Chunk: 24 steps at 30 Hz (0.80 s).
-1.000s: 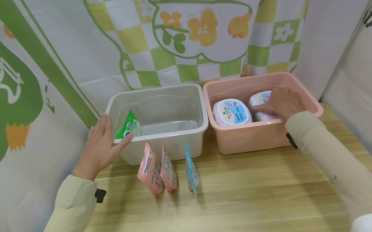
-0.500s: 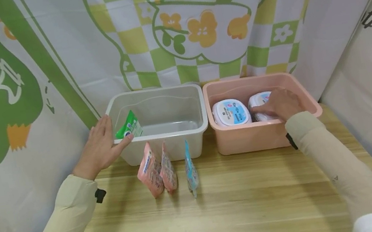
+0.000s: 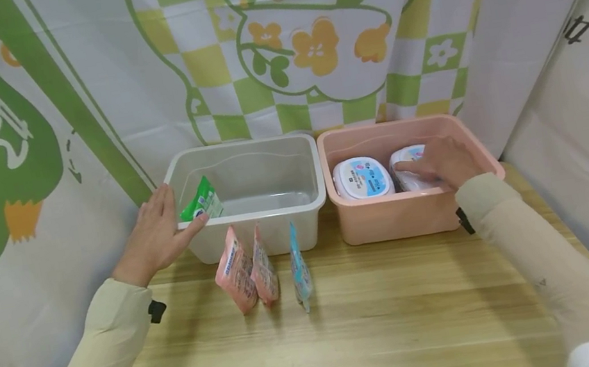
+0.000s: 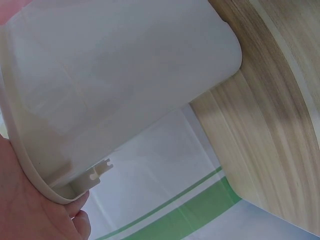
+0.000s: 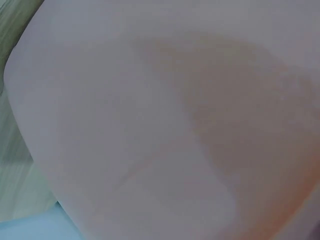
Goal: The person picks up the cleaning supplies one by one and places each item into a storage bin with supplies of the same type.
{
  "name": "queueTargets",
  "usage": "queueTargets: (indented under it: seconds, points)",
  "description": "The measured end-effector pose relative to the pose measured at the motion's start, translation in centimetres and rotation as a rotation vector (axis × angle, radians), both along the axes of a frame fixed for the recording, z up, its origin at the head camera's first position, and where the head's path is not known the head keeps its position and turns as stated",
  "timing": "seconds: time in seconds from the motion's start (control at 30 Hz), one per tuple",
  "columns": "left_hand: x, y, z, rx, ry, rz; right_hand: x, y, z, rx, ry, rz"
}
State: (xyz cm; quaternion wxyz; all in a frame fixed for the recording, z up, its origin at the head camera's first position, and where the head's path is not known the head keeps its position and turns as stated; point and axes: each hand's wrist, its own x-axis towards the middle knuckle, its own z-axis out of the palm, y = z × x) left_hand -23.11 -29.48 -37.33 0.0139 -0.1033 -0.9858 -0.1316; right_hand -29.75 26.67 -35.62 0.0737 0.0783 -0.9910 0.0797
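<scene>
My left hand [image 3: 148, 237] rests on the front left corner of a grey bin [image 3: 256, 234], its thumb lying over the front rim. Just inside that corner leans a green pouch [image 3: 205, 200]. At the right, my right hand [image 3: 447, 162] reaches into a pink bin [image 3: 394, 217] and lies over the right side of a white tub [image 3: 405, 156]. Its thumb is stretched across the lid, while the other fingertips are hidden. Beside it sits a second white tub [image 3: 362, 177] with a blue printed lid. The right wrist view shows only the pink bin's wall [image 5: 120, 100] up close.
Two pink pouches, one nearer the left [image 3: 236, 274] and the other [image 3: 265, 273] beside it, stand on the wooden table [image 3: 367, 340] before the grey bin. A blue pouch [image 3: 300, 270] stands to their right. Printed cloth [image 3: 318, 43] hangs close behind both bins.
My right hand has shifted slightly right over the tub. The left hand stays on the grey bin's rim. The whole head view has shifted a little.
</scene>
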Motion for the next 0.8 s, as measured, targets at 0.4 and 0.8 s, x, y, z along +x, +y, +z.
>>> queueTargets:
  seconds: [0.4, 0.8]
  points:
    - [0.1, 0.1, 0.1, -0.016, -0.002, 0.001, 0.2, -0.3, 2.1, -0.087, -0.112, 0.037]
    - [0.2, 0.1, 0.0, -0.004, 0.006, 0.002, 1.8, 0.6, 2.2, -0.165, -0.078, 0.198]
